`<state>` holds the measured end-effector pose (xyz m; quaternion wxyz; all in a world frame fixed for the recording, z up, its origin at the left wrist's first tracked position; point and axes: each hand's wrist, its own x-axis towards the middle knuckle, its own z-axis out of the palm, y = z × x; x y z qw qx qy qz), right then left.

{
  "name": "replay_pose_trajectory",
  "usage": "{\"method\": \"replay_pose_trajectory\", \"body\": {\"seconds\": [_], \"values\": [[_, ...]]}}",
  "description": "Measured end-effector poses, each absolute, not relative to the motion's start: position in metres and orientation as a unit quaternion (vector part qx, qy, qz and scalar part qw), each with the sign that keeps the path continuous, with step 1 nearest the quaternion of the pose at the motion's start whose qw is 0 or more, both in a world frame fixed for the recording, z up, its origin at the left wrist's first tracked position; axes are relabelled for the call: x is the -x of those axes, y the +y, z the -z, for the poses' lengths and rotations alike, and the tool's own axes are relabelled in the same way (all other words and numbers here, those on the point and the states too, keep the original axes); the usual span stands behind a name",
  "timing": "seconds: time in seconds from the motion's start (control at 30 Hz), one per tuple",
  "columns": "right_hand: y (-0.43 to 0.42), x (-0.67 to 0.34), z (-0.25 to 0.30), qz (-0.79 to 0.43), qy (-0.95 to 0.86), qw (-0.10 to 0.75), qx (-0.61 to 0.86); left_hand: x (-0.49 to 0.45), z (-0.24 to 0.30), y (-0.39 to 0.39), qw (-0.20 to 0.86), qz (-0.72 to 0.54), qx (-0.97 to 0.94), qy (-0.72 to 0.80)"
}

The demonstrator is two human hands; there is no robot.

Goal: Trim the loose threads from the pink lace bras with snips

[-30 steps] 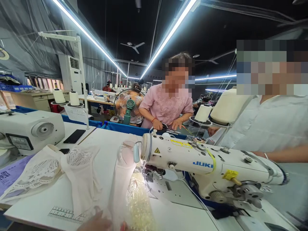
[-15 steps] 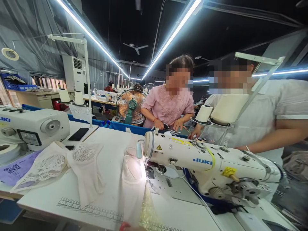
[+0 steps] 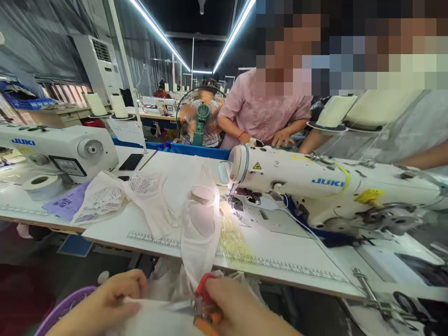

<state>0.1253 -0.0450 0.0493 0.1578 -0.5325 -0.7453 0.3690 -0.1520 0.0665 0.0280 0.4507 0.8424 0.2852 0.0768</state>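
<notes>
My right hand (image 3: pixel 241 301) grips scissors (image 3: pixel 205 305) with red and orange handles, at the bottom of the view in front of the table edge. Their blades point left over white fabric (image 3: pixel 157 319). My left hand (image 3: pixel 112 298) is closed on the left edge of that fabric, slightly blurred. Just beyond, a white bra piece (image 3: pixel 199 228) with a moulded cup lies beside the sewing machine's lit needle area and drapes over the edge. Further left lie a second cup piece (image 3: pixel 149 191) and a white lace piece (image 3: pixel 105 193).
A JUKI sewing machine (image 3: pixel 290 172) fills the right, another JUKI machine (image 3: pixel 63 149) the left. A purple basket (image 3: pixel 66 303) sits low at left. Two co-workers stand behind the table; one wears a pink top (image 3: pixel 259 112). A fan (image 3: pixel 203 114) stands behind.
The view has tilted down and shifted left. Both my hands have come into sight with the white fabric and scissors; earlier only a bit of red handle showed at the bottom edge.
</notes>
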Motion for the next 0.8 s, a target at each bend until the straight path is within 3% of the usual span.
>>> {"method": "replay_pose_trajectory", "body": {"seconds": [0.2, 0.43, 0.63, 0.8], "values": [[-0.069, -0.142, -0.044, -0.353, -0.711, 0.240, 0.558, 0.084, -0.028, 0.049, 0.406, 0.039, -0.882, 0.238], [-0.068, -0.151, -0.053, -0.377, -0.719, 0.245, 0.531, 0.042, -0.035, 0.011, 0.501, -0.108, -0.837, 0.190], [-0.046, -0.175, -0.043, -0.473, -0.640, 0.229, 0.560, 0.034, -0.031, 0.018, 0.550, -0.111, -0.792, 0.241], [-0.038, -0.174, -0.049, -0.481, -0.654, 0.200, 0.548, 0.027, -0.028, 0.018, 0.625, -0.134, -0.725, 0.256]]}}
